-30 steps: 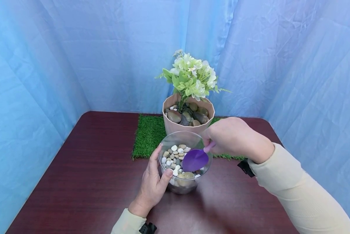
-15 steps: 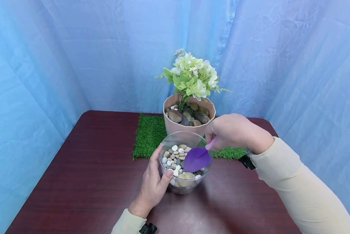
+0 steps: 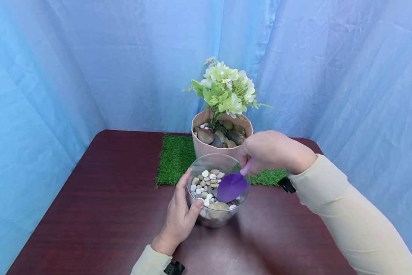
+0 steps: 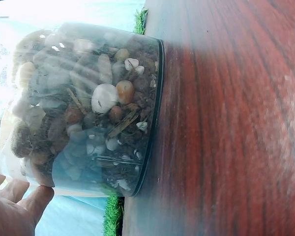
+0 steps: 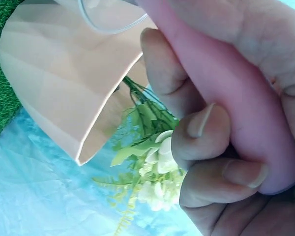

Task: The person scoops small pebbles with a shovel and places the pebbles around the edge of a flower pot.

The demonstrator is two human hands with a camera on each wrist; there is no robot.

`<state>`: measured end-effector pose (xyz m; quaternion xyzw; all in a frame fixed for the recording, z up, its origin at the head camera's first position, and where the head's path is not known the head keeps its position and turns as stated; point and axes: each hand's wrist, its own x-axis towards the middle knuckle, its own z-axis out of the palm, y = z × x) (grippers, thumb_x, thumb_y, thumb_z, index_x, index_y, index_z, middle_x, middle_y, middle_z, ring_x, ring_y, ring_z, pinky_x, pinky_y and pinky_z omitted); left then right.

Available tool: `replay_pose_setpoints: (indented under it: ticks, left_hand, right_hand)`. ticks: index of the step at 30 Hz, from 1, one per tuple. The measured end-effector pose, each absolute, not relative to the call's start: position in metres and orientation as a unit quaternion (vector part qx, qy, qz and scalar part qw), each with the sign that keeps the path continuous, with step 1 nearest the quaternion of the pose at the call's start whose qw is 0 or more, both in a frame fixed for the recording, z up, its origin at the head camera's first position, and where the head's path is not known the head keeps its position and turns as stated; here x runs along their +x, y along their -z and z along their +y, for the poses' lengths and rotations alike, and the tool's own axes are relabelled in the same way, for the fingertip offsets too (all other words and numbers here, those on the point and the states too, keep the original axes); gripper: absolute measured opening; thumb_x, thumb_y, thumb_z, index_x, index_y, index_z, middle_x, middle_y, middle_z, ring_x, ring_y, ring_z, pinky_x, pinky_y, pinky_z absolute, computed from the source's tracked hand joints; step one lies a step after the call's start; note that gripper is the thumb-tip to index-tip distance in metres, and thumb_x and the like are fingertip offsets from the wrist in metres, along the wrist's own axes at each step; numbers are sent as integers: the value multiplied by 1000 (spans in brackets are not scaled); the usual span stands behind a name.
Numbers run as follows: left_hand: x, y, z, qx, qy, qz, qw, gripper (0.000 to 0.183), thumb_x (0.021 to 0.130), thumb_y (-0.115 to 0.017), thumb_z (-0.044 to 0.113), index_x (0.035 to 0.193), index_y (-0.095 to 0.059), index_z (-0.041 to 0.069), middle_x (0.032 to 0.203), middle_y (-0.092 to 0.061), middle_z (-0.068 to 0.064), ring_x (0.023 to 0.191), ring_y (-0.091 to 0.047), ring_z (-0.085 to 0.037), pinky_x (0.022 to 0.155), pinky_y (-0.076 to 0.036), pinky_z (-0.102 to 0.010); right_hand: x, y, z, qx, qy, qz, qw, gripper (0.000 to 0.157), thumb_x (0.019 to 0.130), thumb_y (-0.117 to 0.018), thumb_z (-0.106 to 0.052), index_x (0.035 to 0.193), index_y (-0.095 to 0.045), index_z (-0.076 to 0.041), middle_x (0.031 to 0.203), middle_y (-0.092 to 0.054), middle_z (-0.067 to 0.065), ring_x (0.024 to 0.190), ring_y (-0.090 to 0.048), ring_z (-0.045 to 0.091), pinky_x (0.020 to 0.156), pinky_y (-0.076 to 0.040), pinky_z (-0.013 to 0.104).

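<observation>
A clear tub (image 3: 223, 162) stands on the table, holding white, tan and grey pebbles (image 3: 205, 183) and one larger tan stone (image 3: 218, 206). My left hand (image 3: 179, 219) grips its left side, thumb at the near rim. Through the wall in the left wrist view, more pebbles (image 4: 104, 98) show above darker, finer bits with dry stems. In my right hand (image 3: 273, 151) is a trowel (image 3: 231, 187) with a purple blade, angled down into the tub over the pebbles. The right wrist view shows my fingers curled round its pink handle (image 5: 231, 83).
Right behind the tub, a pale pink pot (image 3: 213, 150) holds large stones and white flowers (image 3: 226, 84) with green leaves. It stands on a green artificial grass mat (image 3: 173, 164). Blue curtains (image 3: 123, 68) enclose the dark red table (image 3: 99, 198).
The trowel blade has shifted slightly right inside the tub, and my right hand has risen a little. My left hand and the tub stay in place.
</observation>
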<state>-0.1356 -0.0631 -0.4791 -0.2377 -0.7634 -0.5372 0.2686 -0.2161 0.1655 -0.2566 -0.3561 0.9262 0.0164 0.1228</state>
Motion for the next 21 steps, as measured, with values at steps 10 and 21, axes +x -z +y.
replay_pose_setpoints:
  ticks: [10, 21]
  left_hand:
    - [-136, 478, -63, -234, 535, -769, 261, 72, 98, -50, 42, 153, -20, 6, 153, -33, -12, 133, -43, -33, 110, -34, -33]
    - [-136, 479, -64, -235, 532, -769, 264, 71, 99, -49, 42, 152, -20, 5, 153, -33, -14, 133, -42, -33, 110, -33, -32]
  right_hand:
    - [-228, 276, 174, -373, 82, 901, 204, 14, 77, -80, -34, 71, -68, -29, 66, -58, -14, 57, -48, 5, 55, -43, 27]
    - [-230, 278, 178, -373, 84, 899, 212, 14, 77, -79, -35, 70, -69, -29, 60, -56, -16, 56, -47, 4, 53, -42, 27]
